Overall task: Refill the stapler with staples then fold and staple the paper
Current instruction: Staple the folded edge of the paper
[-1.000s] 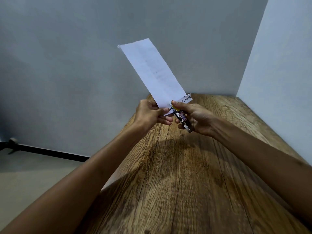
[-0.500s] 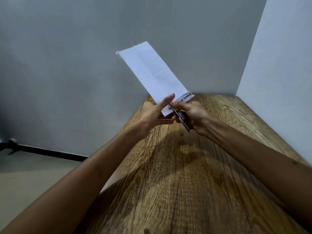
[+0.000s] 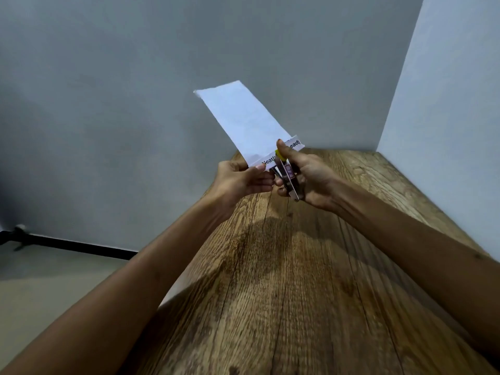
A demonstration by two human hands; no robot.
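A folded white paper [image 3: 244, 120] with black print along its lower edge is held up above the wooden table [image 3: 284, 293], slanting up and to the left. My left hand [image 3: 240, 180] pinches the paper's lower left corner. My right hand [image 3: 305, 175] grips a small metal stapler [image 3: 288, 177] with a yellow tip, its thumb pressed on top. The stapler's front end sits on the paper's printed lower edge. Whether its jaws are fully pressed together is hidden by my thumb.
The wooden table runs into a corner between a grey wall behind and a pale wall [image 3: 446, 104] on the right. Its left edge drops to the floor, where a black bar [image 3: 70, 246] lies along the wall.
The paper has dropped slightly and shifted right. My left hand's fingers, briefly raised on the paper, have closed again on its lower left corner. My right thumb has moved up onto the stapler's tip.
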